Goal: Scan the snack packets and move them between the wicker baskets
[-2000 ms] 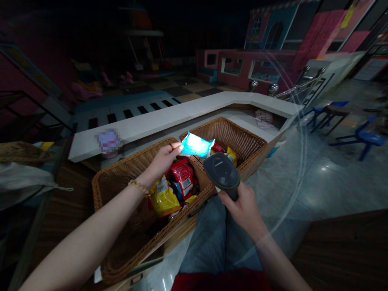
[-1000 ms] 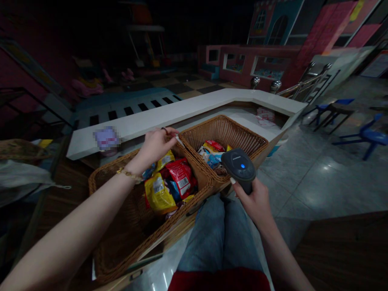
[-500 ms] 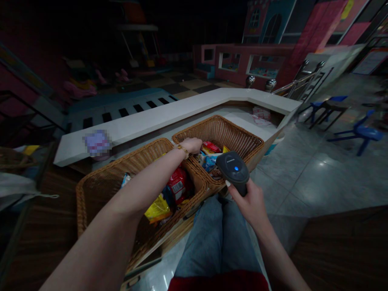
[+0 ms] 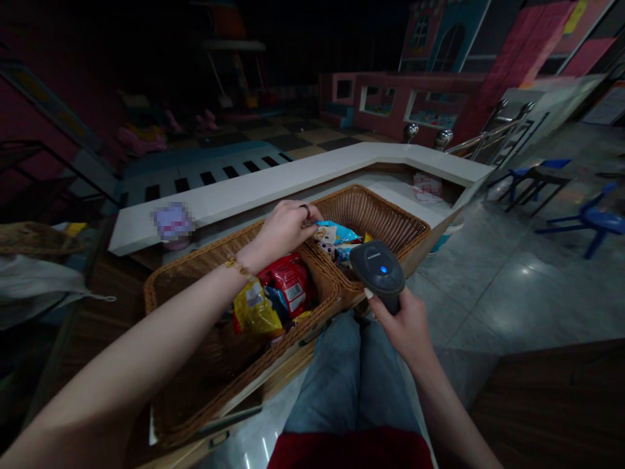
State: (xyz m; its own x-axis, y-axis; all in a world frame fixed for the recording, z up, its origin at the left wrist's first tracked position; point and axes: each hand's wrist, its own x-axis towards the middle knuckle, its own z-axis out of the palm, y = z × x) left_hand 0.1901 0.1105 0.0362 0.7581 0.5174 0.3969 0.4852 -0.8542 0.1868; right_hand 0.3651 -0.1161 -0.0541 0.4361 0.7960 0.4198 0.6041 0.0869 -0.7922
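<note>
My left hand (image 4: 287, 229), with a gold bracelet and a dark ring, reaches over the near edge of the right wicker basket (image 4: 403, 225). Its fingers are closed on the left end of a blue and white snack bag (image 4: 338, 232); the fingertips are partly hidden. In my right hand (image 4: 407, 326) is a dark barcode scanner (image 4: 377, 268) with a lit blue light, held in front of that basket. Under my left wrist, the left wicker basket (image 4: 183, 277) contains a red snack bag (image 4: 291, 283) and a yellow snack bag (image 4: 256, 311).
A white counter ledge (image 4: 273, 189) runs behind the baskets, with a blurred purple item (image 4: 173, 221) at its left. A whitish plastic bag (image 4: 36, 290) lies far left. Blue chairs (image 4: 596, 218) stand on the tiled floor at right.
My left hand has drawn back a little to the left, and the blue and white bag now shows at its fingers. The scanner stays almost in place. The view has shifted slightly.
</note>
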